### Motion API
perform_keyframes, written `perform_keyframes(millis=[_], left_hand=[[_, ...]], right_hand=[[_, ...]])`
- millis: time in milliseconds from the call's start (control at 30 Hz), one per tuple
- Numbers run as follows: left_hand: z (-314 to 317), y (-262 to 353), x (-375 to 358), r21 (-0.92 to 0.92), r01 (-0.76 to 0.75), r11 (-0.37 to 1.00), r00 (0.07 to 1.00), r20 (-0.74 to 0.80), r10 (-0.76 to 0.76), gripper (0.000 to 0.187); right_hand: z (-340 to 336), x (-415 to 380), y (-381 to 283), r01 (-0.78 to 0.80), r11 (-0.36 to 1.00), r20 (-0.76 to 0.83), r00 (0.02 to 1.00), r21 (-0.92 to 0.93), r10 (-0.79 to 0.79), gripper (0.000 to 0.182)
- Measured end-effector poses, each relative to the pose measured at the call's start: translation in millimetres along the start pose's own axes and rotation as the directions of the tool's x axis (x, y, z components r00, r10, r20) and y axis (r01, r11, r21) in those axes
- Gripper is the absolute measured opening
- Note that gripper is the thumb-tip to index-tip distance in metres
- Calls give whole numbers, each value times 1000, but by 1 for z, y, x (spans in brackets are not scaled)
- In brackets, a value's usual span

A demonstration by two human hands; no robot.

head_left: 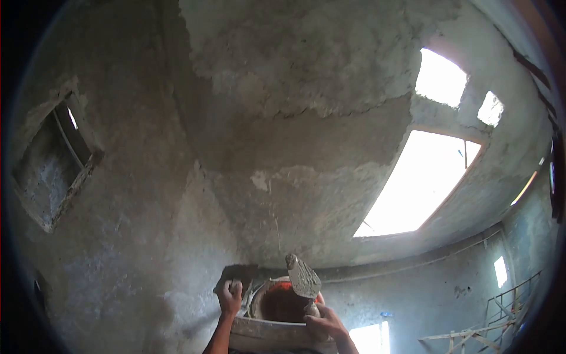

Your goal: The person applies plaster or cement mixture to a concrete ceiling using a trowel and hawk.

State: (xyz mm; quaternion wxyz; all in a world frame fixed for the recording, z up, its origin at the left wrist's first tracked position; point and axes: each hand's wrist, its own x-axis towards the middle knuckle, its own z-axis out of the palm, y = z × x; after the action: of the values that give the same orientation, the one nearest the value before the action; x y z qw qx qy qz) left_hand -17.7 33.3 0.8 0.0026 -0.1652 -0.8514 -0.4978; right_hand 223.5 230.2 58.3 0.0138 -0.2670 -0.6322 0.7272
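Observation:
My right hand (pixel 327 323) is closed around the handle of a pointed trowel (pixel 304 278). Its blade tilts upward and is coated with wet grey mortar. My left hand (pixel 231 297) makes a fist on what looks like a plastering float (pixel 244 272), a dark flat board lying mostly behind the fingers. Between both hands stands a round bucket (pixel 254 307) with a reddish inside; the trowel blade is over its right side. How much the bucket contains is too dark to tell.
Ahead rises a wall (pixel 306 141) with rough, partly plastered patches. Bright window openings (pixel 418 183) are at the right, and a framed recess (pixel 53 165) is at the left. Below the bucket is a pale ledge or board (pixel 277 337). Scaffolding (pixel 489 324) stands at the lower right.

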Motion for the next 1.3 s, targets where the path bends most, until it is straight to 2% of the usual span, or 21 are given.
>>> perform_keyframes(millis=[33,67,100,133,167,200,267,300,367,400,433,500,567,600,800,933,967,1000,1067,1167,1300], left_hand=[[4,-9,-2,66,-67,996,998,-14,68,33],[4,-8,-4,89,-21,996,1000,20,19,32],[10,-23,-4,111,-86,990,996,13,85,31],[7,-12,-6,118,-57,991,998,36,53,30],[9,-16,-5,161,-83,983,996,39,77,30],[12,-23,-6,204,-105,973,994,42,98,30],[16,-28,-7,224,-148,963,989,51,140,30],[16,-27,-6,254,-180,950,984,65,169,30],[17,-24,-6,281,-256,925,966,32,258,31],[17,-22,-8,311,-323,894,941,8,337,32],[15,-15,-9,321,-255,912,966,50,252,33],[19,-20,-10,328,-269,905,961,31,275,34],[20,-20,-9,335,-288,897,953,11,302,35],[17,-16,-10,364,-280,888,957,37,287,35],[20,-23,-14,403,-267,876,961,48,271,36],[22,-26,-14,417,-211,884,977,100,187,39],[26,-31,-13,447,-241,862,969,56,242,40],[29,-37,-16,479,-266,837,956,22,291,41],[31,-43,-18,504,-266,822,954,17,299,44],[31,-44,-17,515,-293,805,940,1,341,44],[30,-45,-18,521,-278,807,947,11,320,42]], right_hand=[[-2,4,7,25,999,35,999,43,-26,37],[0,6,6,109,993,15,994,43,-110,34],[-4,16,30,174,983,10,985,-56,-174,36],[-1,21,16,230,961,11,973,-155,-231,38],[1,17,3,346,931,-24,936,-112,-351,48],[-10,51,75,199,971,42,980,-130,-196,41],[-1,39,49,224,966,4,974,133,-226,39],[3,40,46,234,964,5,972,129,-237,39],[12,43,43,459,885,-110,887,80,-449,37],[15,44,41,463,883,-107,884,78,-455,37],[18,44,39,447,889,-118,893,104,-435,35],[18,41,32,432,893,-119,900,128,-419,33],[12,36,18,530,833,-22,841,-160,-540,48],[13,35,15,537,828,-16,837,-162,-546,48],[21,22,6,289,919,-27,956,268,-293,67],[21,30,19,360,891,-50,931,277,-361,76],[9,35,18,436,886,38,899,-155,-436,48],[-3,48,35,460,847,148,888,-266,-435,55],[4,38,22,299,934,84,954,-197,-287,53],[2,42,27,353,914,97,935,-197,-340,51],[8,39,26,228,972,54,973,-56,-225,41]])
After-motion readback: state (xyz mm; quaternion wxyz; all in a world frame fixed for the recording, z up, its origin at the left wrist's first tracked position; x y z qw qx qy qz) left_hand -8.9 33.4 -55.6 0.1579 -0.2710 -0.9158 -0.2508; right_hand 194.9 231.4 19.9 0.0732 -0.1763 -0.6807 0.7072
